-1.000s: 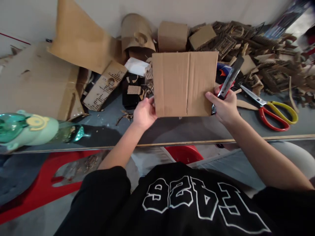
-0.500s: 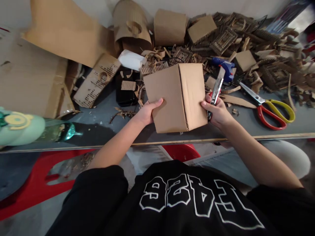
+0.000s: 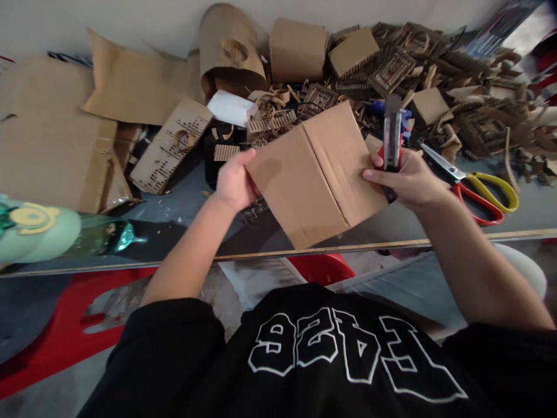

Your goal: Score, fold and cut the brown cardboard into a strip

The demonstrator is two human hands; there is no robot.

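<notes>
Pale wall (image 3: 369,13) at back, grey bench (image 3: 183,235) running along below it, cluttered with cardboard. Sheet (image 3: 300,180) is up in both hands above the bench's front part, tilted, one crease splitting it into two panels; its lowest corner points at the person. Left hand (image 3: 235,181) pinches the sheet's left corner. Right hand (image 3: 413,179) grips its right edge, thumb on the face, and also has the cutter (image 3: 392,139) clasped in the same grasp, pointing away from the body. Cannot tell if the blade is out.

Scissors (image 3: 481,194) lie right of the sheet, red and yellow handles, close to the right forearm. Blue tool just beyond the sheet's right side, mostly hidden by the cutter. Scraps (image 3: 439,64) heaped beyond and right of the sheet. Directly behind it: box (image 3: 298,51); behind and left, tube (image 3: 235,49) with a hole in it. White block (image 3: 232,108) and slotted strip (image 3: 172,145) left of the sheet; bottle (image 3: 41,232) farther left, on its side.
</notes>
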